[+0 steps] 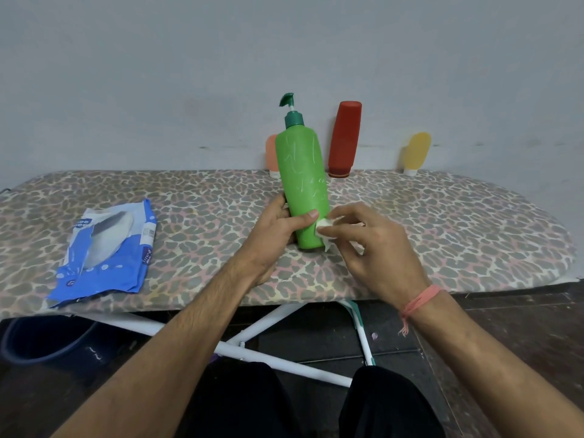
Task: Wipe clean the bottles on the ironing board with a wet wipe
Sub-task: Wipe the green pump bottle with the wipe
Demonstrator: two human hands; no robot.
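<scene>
A tall green pump bottle [301, 181] stands upright on the leopard-print ironing board [458, 222], near its middle. My left hand [278, 229] grips the bottle's lower part, thumb across the front. My right hand [369, 245] pinches a bunched white wet wipe [325, 230] and holds it against the bottle's lower right side. Behind, along the wall, stand a red bottle [345, 139] upside down on its cap, a yellow tube [416, 153] on its white cap, and a small orange tube [271, 156] partly hidden by the green bottle.
A blue and white wet-wipe pack [107, 251] lies open on the board's left part. Under the board are its white legs [252, 349], a dark blue bucket [47, 339] at the left, and my knees in black trousers. A grey wall rises right behind the board.
</scene>
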